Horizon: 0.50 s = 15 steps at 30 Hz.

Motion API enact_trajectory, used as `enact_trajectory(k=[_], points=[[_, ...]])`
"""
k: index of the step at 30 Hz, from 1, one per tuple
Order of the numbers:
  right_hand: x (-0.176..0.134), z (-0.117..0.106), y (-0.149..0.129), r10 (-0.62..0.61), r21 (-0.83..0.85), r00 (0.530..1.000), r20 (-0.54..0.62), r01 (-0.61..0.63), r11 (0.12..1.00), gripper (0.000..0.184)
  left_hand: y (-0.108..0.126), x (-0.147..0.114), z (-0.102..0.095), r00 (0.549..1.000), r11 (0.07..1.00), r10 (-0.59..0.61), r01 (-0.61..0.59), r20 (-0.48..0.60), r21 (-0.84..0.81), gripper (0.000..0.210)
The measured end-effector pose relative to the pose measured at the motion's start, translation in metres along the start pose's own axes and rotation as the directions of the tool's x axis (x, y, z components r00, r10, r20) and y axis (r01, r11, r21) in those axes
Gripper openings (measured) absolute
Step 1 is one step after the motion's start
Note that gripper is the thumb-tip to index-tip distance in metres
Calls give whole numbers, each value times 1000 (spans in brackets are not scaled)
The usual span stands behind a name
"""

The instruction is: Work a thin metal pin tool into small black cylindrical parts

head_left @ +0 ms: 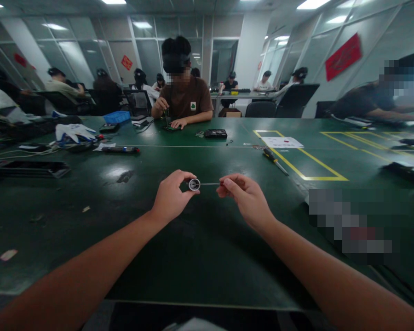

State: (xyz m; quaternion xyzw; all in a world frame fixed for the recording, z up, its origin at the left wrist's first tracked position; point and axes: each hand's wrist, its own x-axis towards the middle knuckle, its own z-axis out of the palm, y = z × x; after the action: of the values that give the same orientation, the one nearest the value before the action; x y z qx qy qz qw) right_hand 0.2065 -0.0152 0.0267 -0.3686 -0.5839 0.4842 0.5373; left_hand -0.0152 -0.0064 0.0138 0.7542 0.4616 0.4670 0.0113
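Over the middle of the green table (193,266), my left hand (170,197) pinches a small round grey part (194,185) between thumb and fingers. Its open, ring-shaped face is turned towards me, with some inner structure too small to make out. My right hand (244,197) is closed on a thin screwdriver (210,184), of which the straight metal shaft and a bit of dark red handle show. The shaft lies level and its tip meets the right side of the round part; whether it goes inside, I cannot tell. Fingers hide most of the handle.
A yellow-black screwdriver (275,161) lies to the right, beside yellow tape (320,178) and a white sheet (282,142). Gloves (75,133), a blue basket (116,116) and a dark device (27,168) are on the left. A co-worker (182,96) sits opposite, near a black part (215,134).
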Motion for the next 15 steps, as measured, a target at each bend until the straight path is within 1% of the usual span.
enact_trajectory(k=[3,5,6,8,11,13,15], points=[[4,0,4,113,208,993,24,-116,971,23,0,1,-1,1000,1000,-13,13,-23,-20,31],[4,-1,4,141,259,990,28,-143,955,22,-1,2,-1,999,1000,-12,11,-34,-29,30],[4,-1,3,125,251,992,16,-125,960,22,-1,2,-1,999,999,-9,8,-34,-31,30],[2,-1,1,55,165,998,-17,-51,985,21,-1,1,-1,1000,1000,-1,0,-31,-31,31],[-3,0,-5,-59,-44,998,-31,57,997,20,-1,0,-1,999,999,11,-12,-32,-29,31],[-6,2,-9,-94,-152,995,-17,90,984,19,-1,0,-1,999,999,18,-19,-33,-30,31],[-9,3,-11,-112,-221,994,0,109,969,19,0,0,-1,999,999,22,-23,-31,-31,31]])
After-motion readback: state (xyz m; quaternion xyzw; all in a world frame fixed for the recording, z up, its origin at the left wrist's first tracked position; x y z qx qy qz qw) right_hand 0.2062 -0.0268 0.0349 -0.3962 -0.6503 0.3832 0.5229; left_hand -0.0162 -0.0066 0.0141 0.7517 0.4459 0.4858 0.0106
